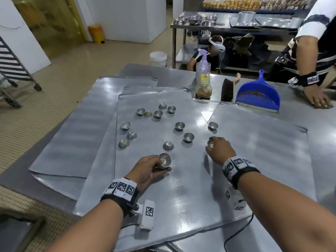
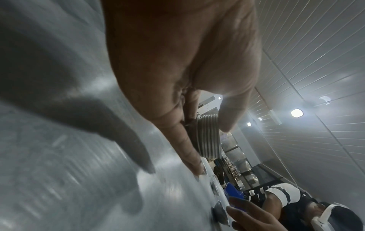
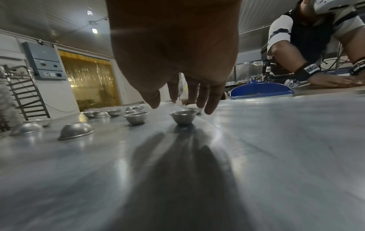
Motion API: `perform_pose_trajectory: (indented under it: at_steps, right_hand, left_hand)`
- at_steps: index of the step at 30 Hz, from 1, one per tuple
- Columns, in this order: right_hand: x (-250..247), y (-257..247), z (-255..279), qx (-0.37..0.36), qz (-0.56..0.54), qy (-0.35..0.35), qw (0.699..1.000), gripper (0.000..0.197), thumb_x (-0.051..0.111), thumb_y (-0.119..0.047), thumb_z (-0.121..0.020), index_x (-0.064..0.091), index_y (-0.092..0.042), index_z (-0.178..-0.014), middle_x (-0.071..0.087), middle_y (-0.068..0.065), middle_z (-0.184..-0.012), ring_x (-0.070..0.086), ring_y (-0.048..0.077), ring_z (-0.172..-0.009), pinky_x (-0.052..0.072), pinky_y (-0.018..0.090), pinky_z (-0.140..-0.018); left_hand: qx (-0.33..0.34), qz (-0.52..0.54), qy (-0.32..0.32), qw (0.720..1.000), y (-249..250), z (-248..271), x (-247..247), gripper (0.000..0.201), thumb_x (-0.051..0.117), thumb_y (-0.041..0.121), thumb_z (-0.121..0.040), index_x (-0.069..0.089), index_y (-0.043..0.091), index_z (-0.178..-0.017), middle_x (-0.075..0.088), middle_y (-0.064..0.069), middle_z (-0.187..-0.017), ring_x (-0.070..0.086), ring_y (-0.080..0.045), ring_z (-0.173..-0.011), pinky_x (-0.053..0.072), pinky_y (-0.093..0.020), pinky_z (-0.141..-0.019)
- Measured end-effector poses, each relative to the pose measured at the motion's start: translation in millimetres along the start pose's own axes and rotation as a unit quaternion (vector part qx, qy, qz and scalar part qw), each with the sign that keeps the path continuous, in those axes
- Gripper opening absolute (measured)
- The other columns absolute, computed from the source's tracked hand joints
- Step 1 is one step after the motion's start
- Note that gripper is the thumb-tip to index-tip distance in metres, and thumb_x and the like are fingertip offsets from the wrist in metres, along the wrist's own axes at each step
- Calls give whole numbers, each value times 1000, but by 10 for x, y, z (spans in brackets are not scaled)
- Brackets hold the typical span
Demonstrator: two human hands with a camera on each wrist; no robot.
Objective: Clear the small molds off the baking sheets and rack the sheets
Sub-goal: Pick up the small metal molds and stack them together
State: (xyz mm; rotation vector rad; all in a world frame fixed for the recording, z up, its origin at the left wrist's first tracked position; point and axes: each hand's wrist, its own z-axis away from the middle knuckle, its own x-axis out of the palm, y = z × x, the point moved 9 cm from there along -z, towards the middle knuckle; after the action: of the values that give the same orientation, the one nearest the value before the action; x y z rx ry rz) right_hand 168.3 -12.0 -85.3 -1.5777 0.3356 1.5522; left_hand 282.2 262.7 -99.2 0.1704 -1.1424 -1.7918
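Several small round metal molds (image 1: 188, 137) lie scattered on the middle baking sheet (image 1: 163, 206), some upright, some upside down. My left hand (image 1: 160, 163) grips a nested stack of molds (image 1: 164, 160) just above the sheet; the stack's ribbed rims (image 2: 209, 136) show between thumb and fingers in the left wrist view. My right hand (image 1: 211, 145) hovers over one upright mold (image 3: 183, 117), fingers (image 3: 210, 101) straight and pointing down, not touching it. Another mold (image 1: 213, 125) sits at the edge of the right sheet (image 1: 263, 151). A third sheet (image 1: 76, 133) lies underneath on the left.
A wheeled tray rack (image 1: 14, 70) stands on the floor at the left. At the table's far side are a spray bottle (image 1: 203, 77), a dark brush (image 1: 227, 90) and a blue dustpan (image 1: 258, 95). Another person's hand (image 1: 316, 99) rests on the table at the far right.
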Motion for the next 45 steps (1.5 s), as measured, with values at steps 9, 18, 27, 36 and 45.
perform_pose_trajectory:
  at_steps: [9,18,27,36,45]
  right_hand:
    - [174,188,-258,7,29,-35,999,41,54,-33,-93,53,-18,-131,60,13,-128,54,37,-118,46,41,-93]
    - [267,-76,50,-26,11,-36,999,25,59,-42,-86,54,-21,-100,58,4,-103,56,27,-101,41,34,-73]
    - [348,-746,677,-125,-54,-62,989,47,64,-52,-84,63,-18,-117,69,2,-109,64,22,-102,52,37,-83]
    - [228,-1549,1133,-244,-125,-40,961,51,70,-52,-81,59,-30,-126,71,-5,-113,66,17,-101,53,37,-85]
    - [270,-1636,1049,-215,-129,-29,968,35,43,-54,-99,62,-33,-119,72,-5,-108,65,21,-97,51,37,-82]
  left_hand:
    - [-16,9,13,1000,-92,5,17,14,55,-3,-89,63,-5,-100,67,-25,-95,73,-39,-94,60,-41,-86]
    - [-21,17,11,1000,-135,21,23,17,55,-4,-89,65,-7,-102,69,-25,-95,73,-41,-95,61,-35,-72]
    - [-17,48,35,998,-187,51,-116,22,53,7,-92,59,-9,-105,72,-25,-93,72,-46,-94,56,-48,-94]
    - [-11,123,21,992,-63,205,-111,36,44,28,-98,62,-3,-103,70,-24,-93,72,-29,-69,60,-38,-68]
    - [34,47,22,998,78,280,-300,21,53,4,-93,64,-13,-99,71,-28,-94,73,-39,-88,56,-46,-93]
